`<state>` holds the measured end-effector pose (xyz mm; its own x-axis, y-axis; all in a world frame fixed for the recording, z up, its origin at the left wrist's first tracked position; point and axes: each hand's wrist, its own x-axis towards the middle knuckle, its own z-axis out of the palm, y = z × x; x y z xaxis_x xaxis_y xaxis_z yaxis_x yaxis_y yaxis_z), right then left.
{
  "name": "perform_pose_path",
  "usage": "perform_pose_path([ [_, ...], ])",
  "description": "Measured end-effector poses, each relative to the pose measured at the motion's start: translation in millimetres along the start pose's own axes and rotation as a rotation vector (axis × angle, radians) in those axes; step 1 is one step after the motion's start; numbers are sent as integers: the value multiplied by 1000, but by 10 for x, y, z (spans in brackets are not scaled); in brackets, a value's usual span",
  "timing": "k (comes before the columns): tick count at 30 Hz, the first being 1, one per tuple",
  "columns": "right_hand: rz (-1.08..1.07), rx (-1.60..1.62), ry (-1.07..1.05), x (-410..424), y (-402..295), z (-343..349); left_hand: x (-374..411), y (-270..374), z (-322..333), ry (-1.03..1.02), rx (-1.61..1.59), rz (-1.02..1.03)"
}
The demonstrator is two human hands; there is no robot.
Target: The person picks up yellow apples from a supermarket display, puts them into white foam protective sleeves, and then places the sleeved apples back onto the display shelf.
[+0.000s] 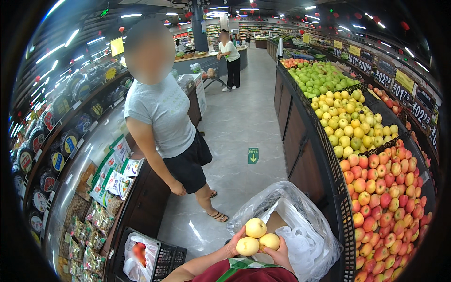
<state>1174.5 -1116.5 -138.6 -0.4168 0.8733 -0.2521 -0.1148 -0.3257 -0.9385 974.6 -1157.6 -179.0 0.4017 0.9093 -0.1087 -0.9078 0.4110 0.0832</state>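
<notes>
Three pale yellow fruits, apple-like or pear-like, are held together between my two hands over a plastic-lined container. My left hand grips them from the left side, while my right hand supports the lower right one with its thumb. Inside the container lie white foam fruit nets, white plastic and something like brown cardboard. Beyond the container's right edge, red-yellow apples are heaped on the display, with yellow fruits like those in my hands behind them.
A person in a grey T-shirt stands close by in the aisle at left. A black plastic crate holding a white bag stands at lower left, beside shelves with packaged goods. Green apples lie farther back; another person leans near a cart.
</notes>
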Motion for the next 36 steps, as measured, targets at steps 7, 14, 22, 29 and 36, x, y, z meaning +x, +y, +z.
perform_pose_path([
  [7, 53, -15, 21, -5, -48, 26, 8, -10, -69, 42, -35, 18],
  [14, -11, 34, 15, 20, 23, -2, 3, -23, -36, 41, -39, 30],
  [22, -46, 159, 57, 7, -181, -104, 257, 8, 100, -22, -138, 22],
  [29, 74, 1008, -260, 55, -517, -151, 220, 91, 806, -92, -182, 185],
  [36, 242, 1470, -227, 129, -685, -115, 407, 164, 1050, 60, -166, 259],
])
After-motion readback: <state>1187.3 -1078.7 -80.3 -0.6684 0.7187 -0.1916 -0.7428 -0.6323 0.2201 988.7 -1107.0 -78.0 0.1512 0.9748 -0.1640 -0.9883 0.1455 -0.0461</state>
